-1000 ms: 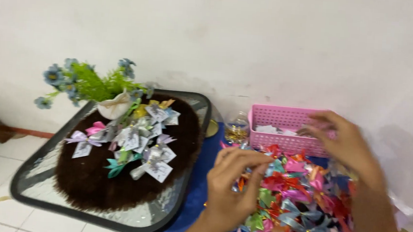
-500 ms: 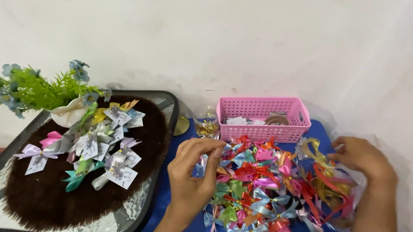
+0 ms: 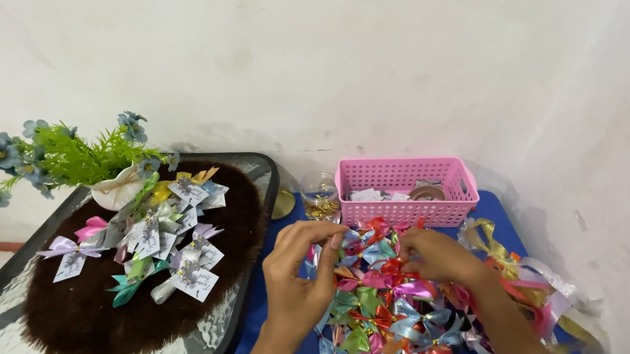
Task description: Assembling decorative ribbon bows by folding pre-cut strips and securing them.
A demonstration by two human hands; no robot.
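A heap of small ribbon bows (image 3: pixel 383 307) in red, pink, green, blue and silver lies on a blue surface (image 3: pixel 275 322). My left hand (image 3: pixel 301 272) hovers at the heap's left edge with thumb and fingertips pinched together near a bow; what it grips is too small to tell. My right hand (image 3: pixel 439 256) rests on the heap's upper middle, fingers curled down among red and pink bows. Both hands meet near the heap's top.
A pink perforated basket (image 3: pixel 404 177) with tape rolls stands behind the heap, a clear jar (image 3: pixel 319 196) beside it. Left is a glass tray (image 3: pixel 238 319) with a brown furry mat (image 3: pixel 84 312), tagged bows (image 3: pixel 159 240) and a pot of blue flowers (image 3: pixel 65 156). Loose ribbon (image 3: pixel 544 282) lies right.
My right hand has moved left from the heap's right side onto its middle, close to my left hand. The view has shifted so the tray sits further left.
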